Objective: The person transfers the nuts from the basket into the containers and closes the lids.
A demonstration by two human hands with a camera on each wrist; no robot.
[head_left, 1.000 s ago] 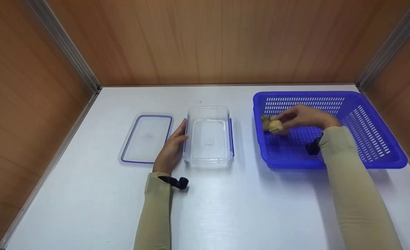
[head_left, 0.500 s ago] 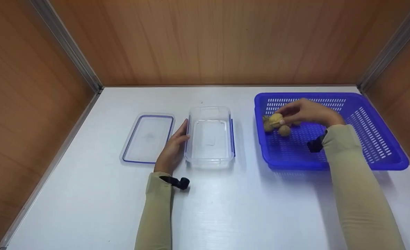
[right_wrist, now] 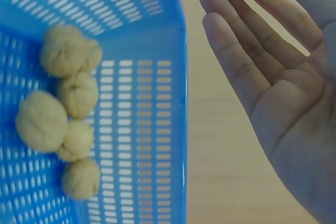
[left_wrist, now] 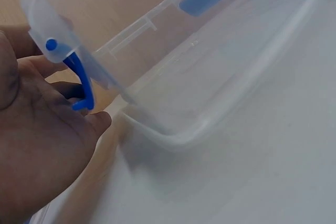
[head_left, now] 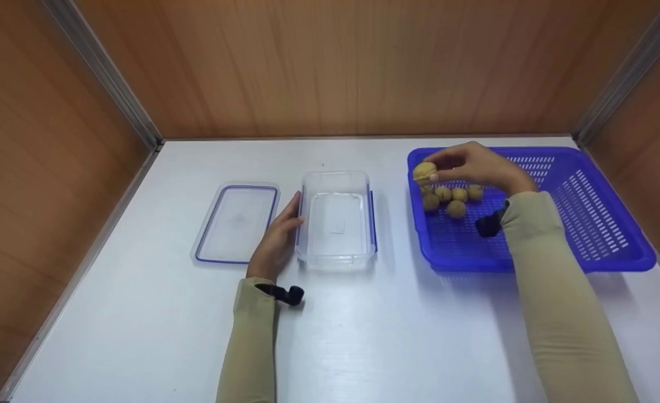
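The right hand (head_left: 478, 168) pinches one walnut (head_left: 424, 172) in its fingertips above the left rim of the blue basket (head_left: 598, 224), where five more walnuts (head_left: 452, 200) lie. The clear box (head_left: 336, 221), steadied by the left hand (head_left: 277, 240) resting with relaxed fingers against its side, holds nothing yet, and its lid (head_left: 236, 222) lies beside it, so the filling looks barely begun.

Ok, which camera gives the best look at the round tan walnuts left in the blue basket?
The right wrist view: five round tan walnuts fill the frame, shell texture clear, on the blue slotted plastic basket. The head view shows them small and distant. The left wrist view shows none.
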